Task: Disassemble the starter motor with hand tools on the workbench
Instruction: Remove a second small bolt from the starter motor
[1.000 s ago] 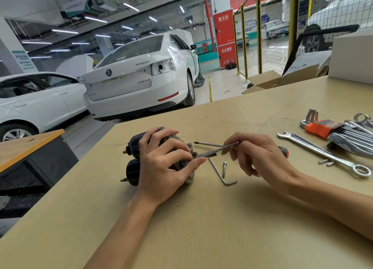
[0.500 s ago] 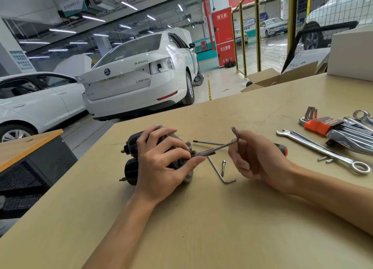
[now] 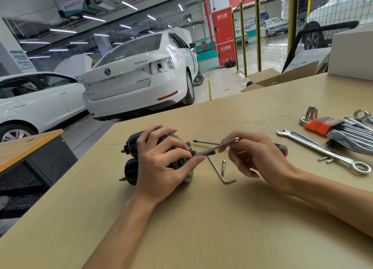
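While left hand [image 3: 161, 165] grips starter motor [image 3: 135, 159], right hand [image 3: 256, 155] pinching hex key [image 3: 214, 149]; key set [image 3: 323, 125] in orange holder.

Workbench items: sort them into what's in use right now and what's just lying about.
In use:
starter motor, held by the left hand
hex key, turned by the right hand

Lying about:
spare hex key
loose bolt
screwdriver
combination wrench
hex key set

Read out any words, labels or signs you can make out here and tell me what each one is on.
"消火栓": top of the red cabinet.
"灭火器箱": its lower door.
Lettering on the white car, the green wall board and the hanging ceiling sign: too blurred to read.
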